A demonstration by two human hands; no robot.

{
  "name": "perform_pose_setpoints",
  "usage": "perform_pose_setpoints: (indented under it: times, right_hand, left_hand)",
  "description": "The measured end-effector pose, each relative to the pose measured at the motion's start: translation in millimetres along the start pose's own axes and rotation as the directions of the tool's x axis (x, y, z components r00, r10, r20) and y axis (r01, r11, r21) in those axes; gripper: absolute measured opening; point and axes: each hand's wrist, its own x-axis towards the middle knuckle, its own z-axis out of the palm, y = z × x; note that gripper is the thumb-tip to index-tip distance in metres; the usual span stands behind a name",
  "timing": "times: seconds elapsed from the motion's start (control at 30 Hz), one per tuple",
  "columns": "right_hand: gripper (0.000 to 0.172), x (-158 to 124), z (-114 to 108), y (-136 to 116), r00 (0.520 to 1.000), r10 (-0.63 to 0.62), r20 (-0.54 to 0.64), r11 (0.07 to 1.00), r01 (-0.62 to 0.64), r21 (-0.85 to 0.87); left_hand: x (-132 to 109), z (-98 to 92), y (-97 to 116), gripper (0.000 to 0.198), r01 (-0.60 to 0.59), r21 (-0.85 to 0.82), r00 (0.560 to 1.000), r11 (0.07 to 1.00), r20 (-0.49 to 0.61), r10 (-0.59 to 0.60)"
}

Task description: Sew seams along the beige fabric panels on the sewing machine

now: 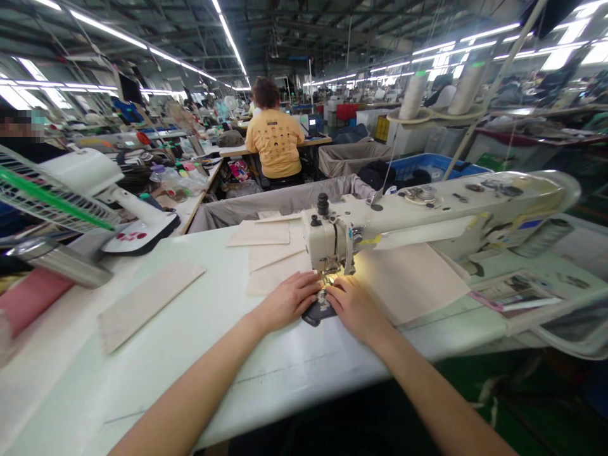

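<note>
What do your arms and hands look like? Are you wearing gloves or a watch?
Both arms are bare as far as the view goes: no sleeve shows on the left arm or the right arm. The left hand and right hand wear no gloves, and no watch or ring shows.

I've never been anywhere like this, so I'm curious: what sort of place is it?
It looks like a sewing factory: there's an industrial sewing machine, large thread cones, and a co-worker seated at a workbench further along.
</note>
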Motion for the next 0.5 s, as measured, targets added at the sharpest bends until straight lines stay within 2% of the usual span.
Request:
perform_pose_setpoints:
  times: [0.13, 0.37, 0.5]
  right_hand:
    - [0.018, -7, 2, -3, 0.999, 0.023, -0.041, 1.0, -0.023, 0.019]
    - [0.023, -32, 3, -10, 0.989, 0.037, -0.143, 0.993, -0.02, 0.119]
    - [0.023, -35, 5, -10, 0.987, 0.029, -0.158, 0.991, -0.008, 0.132]
  left_hand:
    - [5, -0.5, -9, 0.038, 0.016, 0.011, 1.0, 1.0, -0.009, -0.016]
    - [3, 3.0, -6, 0.039, 0.073, 0.071, 0.997, 0.995, 0.005, -0.073]
    - [3, 12.2, -7, 0.05, 0.244, 0.163, 0.97, 0.956, -0.044, -0.24]
